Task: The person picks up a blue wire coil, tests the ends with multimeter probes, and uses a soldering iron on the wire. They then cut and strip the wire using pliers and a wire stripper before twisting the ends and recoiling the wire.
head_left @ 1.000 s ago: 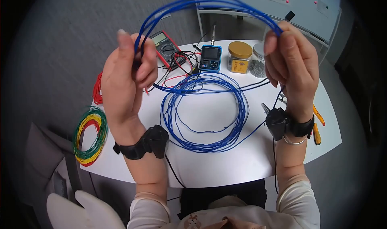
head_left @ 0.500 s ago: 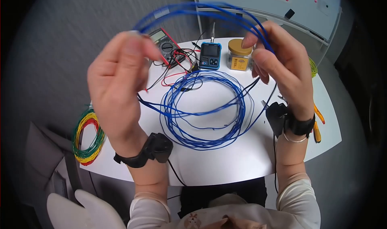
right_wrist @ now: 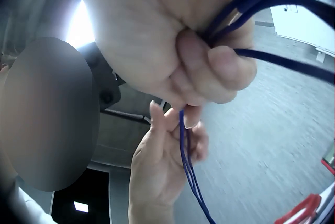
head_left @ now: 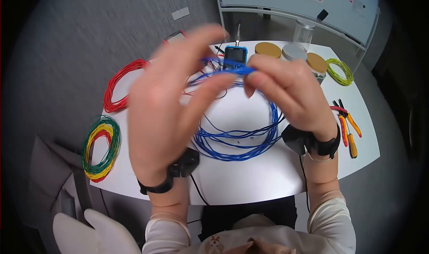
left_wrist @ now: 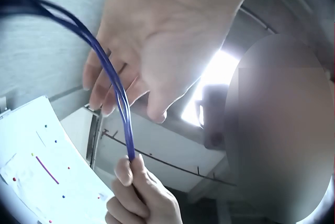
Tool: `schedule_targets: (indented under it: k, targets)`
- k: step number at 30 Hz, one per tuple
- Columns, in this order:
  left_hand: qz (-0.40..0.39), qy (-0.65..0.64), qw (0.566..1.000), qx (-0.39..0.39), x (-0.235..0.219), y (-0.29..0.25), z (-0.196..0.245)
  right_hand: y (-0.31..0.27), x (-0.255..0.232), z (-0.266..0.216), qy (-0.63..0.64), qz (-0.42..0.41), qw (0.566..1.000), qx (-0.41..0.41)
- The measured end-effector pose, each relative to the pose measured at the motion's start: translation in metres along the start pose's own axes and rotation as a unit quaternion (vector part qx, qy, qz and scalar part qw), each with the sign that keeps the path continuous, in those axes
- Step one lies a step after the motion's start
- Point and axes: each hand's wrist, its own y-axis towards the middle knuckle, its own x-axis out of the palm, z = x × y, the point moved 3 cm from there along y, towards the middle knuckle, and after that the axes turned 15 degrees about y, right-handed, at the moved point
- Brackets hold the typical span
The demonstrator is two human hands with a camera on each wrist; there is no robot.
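A bundle of blue wire (head_left: 243, 70) is pinched between the thumb and fingers of my right hand (head_left: 291, 91), raised over the table. In the right wrist view, more strands of the blue wire (right_wrist: 290, 64) run out through its curled fingers. My left hand (head_left: 163, 100), blurred, is up beside it with fingers extended. The left wrist view has the left hand (left_wrist: 162, 41) with loose fingers while the blue wire (left_wrist: 112, 75) arches past them, ungripped. Beneath both hands, a wide loose coil of blue wire (head_left: 237, 156) lies on the white table (head_left: 250, 187).
A red wire coil (head_left: 109, 93) and a green, yellow and red coil (head_left: 87, 162) lie at left. A yellow-green coil (head_left: 343, 75), pliers (head_left: 343, 131) and a screwdriver (head_left: 352, 146) lie at right. Behind are a blue handheld meter (head_left: 235, 54) and lidded jars (head_left: 268, 50).
My left hand has let the blue bundle go and swung right, close to the right hand. The right hand has moved left and lower, still pinching the bundle, whose high arch has dropped.
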Motion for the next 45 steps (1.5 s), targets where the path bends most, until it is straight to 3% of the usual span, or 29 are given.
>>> schedule_targets:
  k: [2,3,6,7,10,11,14,15,19,22,24,25,29,31,33,36,39,42,45]
  targets:
    - [-0.102,0.016,0.995,0.009,0.009,-0.005,0.005,-0.003,0.011,-0.001,-0.016,-0.02,0.999,-0.028]
    - [-0.049,-0.008,0.998,0.025,0.011,-0.003,0.004,-0.002,0.005,-0.006,-0.036,-0.056,0.997,0.031]
    - [-0.029,0.003,0.999,-0.031,0.008,-0.002,-0.004,0.001,-0.002,-0.011,-0.042,-0.002,0.995,0.093]
    - [0.006,-0.007,0.999,-0.037,0.007,-0.003,-0.015,0.002,-0.007,-0.008,-0.067,0.012,0.996,0.05]
    - [0.121,-0.152,0.961,-0.196,-0.002,-0.006,-0.038,0.0,-0.023,0.006,-0.06,0.098,0.993,-0.021]
    - [0.124,-0.142,0.96,-0.208,-0.006,-0.007,-0.046,-0.003,-0.027,0.012,0.022,0.101,0.994,0.03]
    - [0.146,-0.126,0.952,-0.239,-0.014,-0.01,-0.061,-0.007,-0.023,0.011,0.051,0.088,0.993,0.063]
    - [0.161,-0.13,0.947,-0.244,-0.014,-0.01,-0.061,-0.005,-0.017,0.006,0.043,0.067,0.994,0.073]
    - [0.204,-0.12,0.936,-0.26,-0.02,-0.013,-0.063,0.0,0.007,0.018,-0.035,-0.015,0.971,0.237]
    - [0.263,-0.066,0.926,-0.264,-0.031,-0.016,-0.066,-0.005,-0.002,0.033,0.056,-0.117,0.949,0.288]
    - [0.279,-0.037,0.927,-0.248,-0.034,-0.016,-0.065,-0.003,-0.013,0.026,0.122,-0.034,0.969,0.212]
    - [0.286,-0.023,0.927,-0.24,-0.035,-0.016,-0.064,-0.004,-0.025,0.016,0.153,0.003,0.965,0.213]
    - [0.235,-0.176,0.916,-0.273,-0.031,-0.016,-0.061,-0.003,-0.028,0.006,0.255,0.136,0.948,0.134]
    - [0.212,-0.246,0.905,-0.277,-0.026,-0.014,-0.06,-0.003,-0.021,0.01,0.248,0.088,0.956,0.13]
    - [0.217,-0.236,0.905,-0.28,-0.025,-0.013,-0.062,-0.001,-0.015,0.008,0.237,0.04,0.963,0.119]
    - [0.225,-0.209,0.905,-0.295,-0.022,-0.013,-0.064,-0.001,-0.019,0.004,0.224,0.055,0.969,0.084]
    - [0.235,-0.187,0.908,-0.292,-0.016,-0.011,-0.063,0.002,-0.013,0.003,0.224,0.128,0.966,0.021]
    - [0.248,-0.181,0.909,-0.281,-0.01,-0.009,-0.061,0.006,-0.002,-0.006,0.299,0.153,0.941,0.034]
    - [0.252,-0.165,0.913,-0.274,-0.005,-0.009,-0.057,0.001,0.002,-0.007,0.365,0.108,0.924,0.043]
